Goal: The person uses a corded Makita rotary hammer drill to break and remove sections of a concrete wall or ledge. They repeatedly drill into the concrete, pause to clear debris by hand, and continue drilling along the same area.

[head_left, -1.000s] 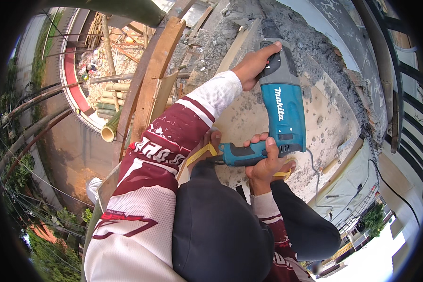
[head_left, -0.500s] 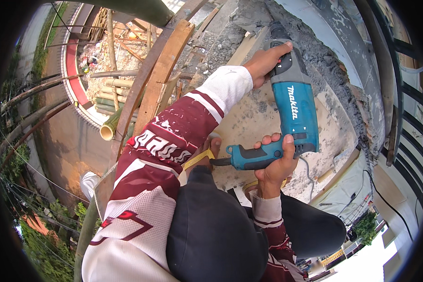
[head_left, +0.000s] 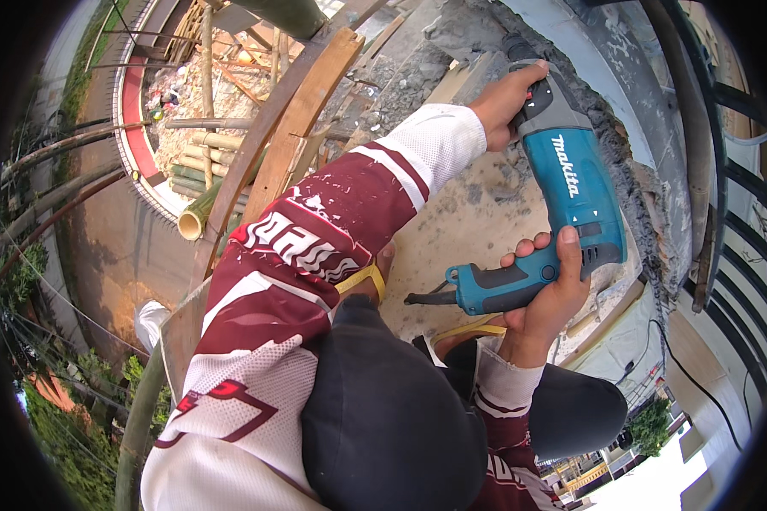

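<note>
A teal and grey rotary hammer drill [head_left: 567, 175] lies across both my hands, its front end pointing away toward the broken grey concrete edge [head_left: 601, 102]. My left hand [head_left: 507, 104] is wrapped round the front section near the chuck. My right hand [head_left: 554, 285] closes round the rear handle, thumb along its top side. A dark power cord [head_left: 432, 298] leaves the handle's end. The tip of the tool is hard to make out against the rubble. Beneath the drill is a pale, dusty slab [head_left: 435, 217], with my sandalled feet near it.
Wooden planks [head_left: 302, 119] and a bamboo pole [head_left: 198, 217] run along the left edge, with a drop to the ground beyond. Rubble [head_left: 400, 81] lies ahead. Dark metal railings [head_left: 746, 247] stand at the right, near a loose black cable [head_left: 699, 383].
Both hands and the drill have shifted to the right, the drill's rear swinging further right and its body tilting more. My grip on it stays the same.
</note>
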`<action>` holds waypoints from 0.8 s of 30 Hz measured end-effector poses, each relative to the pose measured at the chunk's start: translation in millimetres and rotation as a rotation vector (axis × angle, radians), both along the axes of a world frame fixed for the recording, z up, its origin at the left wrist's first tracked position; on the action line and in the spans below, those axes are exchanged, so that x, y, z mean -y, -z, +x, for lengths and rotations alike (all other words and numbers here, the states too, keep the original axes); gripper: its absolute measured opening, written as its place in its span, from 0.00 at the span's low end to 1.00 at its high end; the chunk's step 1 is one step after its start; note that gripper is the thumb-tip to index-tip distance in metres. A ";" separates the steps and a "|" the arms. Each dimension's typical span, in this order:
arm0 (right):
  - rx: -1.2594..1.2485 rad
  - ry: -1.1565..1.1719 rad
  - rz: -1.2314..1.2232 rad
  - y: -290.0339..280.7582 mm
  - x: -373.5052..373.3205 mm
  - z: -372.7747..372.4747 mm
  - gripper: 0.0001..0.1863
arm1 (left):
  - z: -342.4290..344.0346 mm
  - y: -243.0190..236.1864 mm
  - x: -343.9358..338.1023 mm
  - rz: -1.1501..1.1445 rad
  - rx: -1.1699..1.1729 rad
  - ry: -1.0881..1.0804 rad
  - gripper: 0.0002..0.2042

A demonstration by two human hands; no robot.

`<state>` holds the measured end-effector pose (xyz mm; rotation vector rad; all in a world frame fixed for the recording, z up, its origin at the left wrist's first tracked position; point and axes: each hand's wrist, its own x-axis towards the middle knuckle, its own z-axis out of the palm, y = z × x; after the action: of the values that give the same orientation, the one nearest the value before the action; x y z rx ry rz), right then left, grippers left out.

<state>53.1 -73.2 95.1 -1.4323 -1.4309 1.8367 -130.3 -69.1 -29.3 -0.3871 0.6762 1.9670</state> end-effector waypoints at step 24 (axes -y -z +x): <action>-0.125 -0.153 -0.160 4.0 -68.1 20.1 0.22 | 5.8 8.2 -37.8 -0.081 0.044 -0.010 0.19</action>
<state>73.2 -5.2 91.1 -1.2844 -1.3924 2.1392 -124.5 -31.4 -37.5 -0.4824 0.7286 1.9392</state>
